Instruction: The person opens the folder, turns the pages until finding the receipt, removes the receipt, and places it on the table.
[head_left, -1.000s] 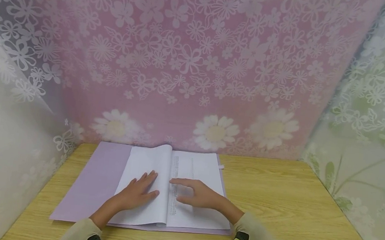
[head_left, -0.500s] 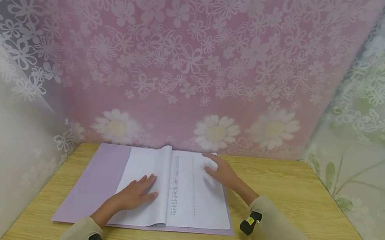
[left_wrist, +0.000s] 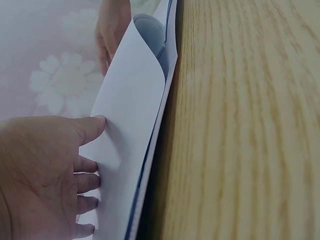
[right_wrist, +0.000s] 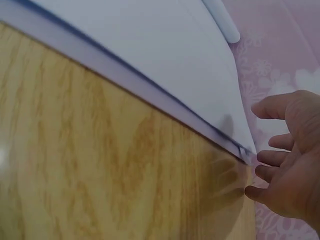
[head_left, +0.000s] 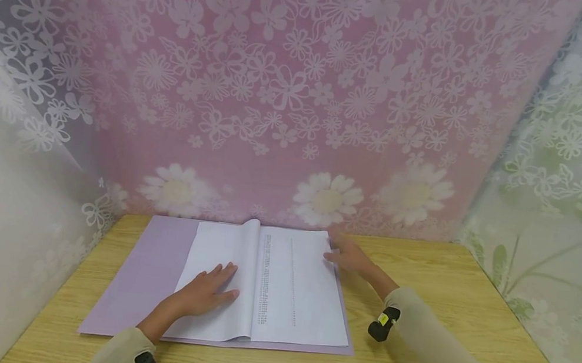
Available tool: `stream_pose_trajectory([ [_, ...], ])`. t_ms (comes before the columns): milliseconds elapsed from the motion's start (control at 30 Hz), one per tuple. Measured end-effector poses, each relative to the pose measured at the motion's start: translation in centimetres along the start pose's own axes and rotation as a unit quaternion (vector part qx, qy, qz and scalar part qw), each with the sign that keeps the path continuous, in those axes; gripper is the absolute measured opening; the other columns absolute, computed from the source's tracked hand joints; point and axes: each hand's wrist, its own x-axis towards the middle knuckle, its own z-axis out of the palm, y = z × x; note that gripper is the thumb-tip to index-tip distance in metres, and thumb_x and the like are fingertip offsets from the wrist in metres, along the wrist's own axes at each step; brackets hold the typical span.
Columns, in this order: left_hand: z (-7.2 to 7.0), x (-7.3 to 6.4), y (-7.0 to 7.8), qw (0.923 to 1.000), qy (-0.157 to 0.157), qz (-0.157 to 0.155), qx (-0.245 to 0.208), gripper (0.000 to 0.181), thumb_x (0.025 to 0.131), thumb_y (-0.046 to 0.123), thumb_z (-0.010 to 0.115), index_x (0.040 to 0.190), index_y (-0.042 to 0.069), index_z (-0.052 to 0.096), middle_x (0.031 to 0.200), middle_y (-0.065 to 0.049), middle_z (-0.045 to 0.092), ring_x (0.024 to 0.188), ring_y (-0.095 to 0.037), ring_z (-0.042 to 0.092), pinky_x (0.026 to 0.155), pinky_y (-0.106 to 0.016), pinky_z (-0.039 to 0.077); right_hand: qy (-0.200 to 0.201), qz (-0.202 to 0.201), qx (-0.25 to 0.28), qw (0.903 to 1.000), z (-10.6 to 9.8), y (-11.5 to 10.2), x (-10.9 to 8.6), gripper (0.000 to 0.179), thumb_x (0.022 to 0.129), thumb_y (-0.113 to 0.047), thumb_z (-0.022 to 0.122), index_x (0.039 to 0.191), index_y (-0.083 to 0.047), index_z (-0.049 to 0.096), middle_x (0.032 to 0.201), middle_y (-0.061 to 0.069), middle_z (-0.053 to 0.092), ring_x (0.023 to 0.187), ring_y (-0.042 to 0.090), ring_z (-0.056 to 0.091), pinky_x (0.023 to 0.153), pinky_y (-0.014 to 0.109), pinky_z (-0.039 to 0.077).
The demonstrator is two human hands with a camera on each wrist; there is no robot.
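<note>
A pale purple folder [head_left: 134,277] lies open on the wooden table with white sheets inside. Its left-hand sheets [head_left: 217,245] bulge up in a curl beside the fold. The right page [head_left: 312,302] lies flat and bears narrow columns of tiny print. My left hand [head_left: 203,295] rests on the left sheets with fingers spread; its thumb and fingertips show on the paper [left_wrist: 122,110] in the left wrist view. At the folder's far right corner is my right hand [head_left: 351,257], slightly blurred, its fingers loosely bent around the corner [right_wrist: 246,154] with nothing gripped.
Wood-grain tabletop [head_left: 442,316] extends to the right of the folder. Behind it stands a pink floral backdrop [head_left: 276,115], with pale floral sheets [head_left: 573,235] at the sides. A black wrist camera [head_left: 383,324] sits on the right sleeve.
My right hand has moved from beside the fold, across the right page, to the far right corner, uncovering the print. The left hand has stayed nearly still.
</note>
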Motion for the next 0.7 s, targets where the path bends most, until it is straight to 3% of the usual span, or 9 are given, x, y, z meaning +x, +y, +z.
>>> stream_pose_trajectory([
  [100, 0.14, 0.06, -0.17, 1.0000, 0.001, -0.002, 0.001, 0.073, 0.105, 0.042, 0.055, 0.158, -0.001, 0.031, 0.165, -0.022, 0.030, 0.155, -0.046, 0.021, 0.123, -0.068, 0.014, -0.018, 0.012, -0.017, 0.9996, 0.32, 0.42, -0.04, 0.073, 0.100, -0.018, 0.064, 0.156, 0.011, 0.025, 0.157, 0.033, 0.037, 0.143, 0.049, 0.041, 0.118, 0.058, 0.036],
  [367, 0.26, 0.04, -0.17, 1.0000, 0.006, -0.005, 0.002, 0.073, 0.104, 0.042, 0.055, 0.158, 0.000, 0.032, 0.165, -0.021, 0.031, 0.155, -0.045, 0.021, 0.123, -0.068, 0.013, -0.029, 0.038, -0.005, 0.9988, 0.58, 0.09, -0.38, 0.076, 0.099, -0.020, 0.067, 0.158, 0.007, 0.026, 0.158, 0.031, 0.036, 0.143, 0.048, 0.043, 0.114, 0.056, 0.042],
  [700, 0.28, 0.07, -0.25, 1.0000, 0.007, -0.006, 0.000, 0.073, 0.104, 0.043, 0.056, 0.158, 0.000, 0.033, 0.165, -0.021, 0.031, 0.155, -0.044, 0.022, 0.123, -0.067, 0.014, -0.020, 0.013, -0.011, 0.9996, 0.34, -0.18, -0.52, 0.073, 0.100, -0.017, 0.064, 0.157, 0.008, 0.026, 0.161, 0.030, 0.031, 0.144, 0.048, 0.041, 0.117, 0.057, 0.038],
])
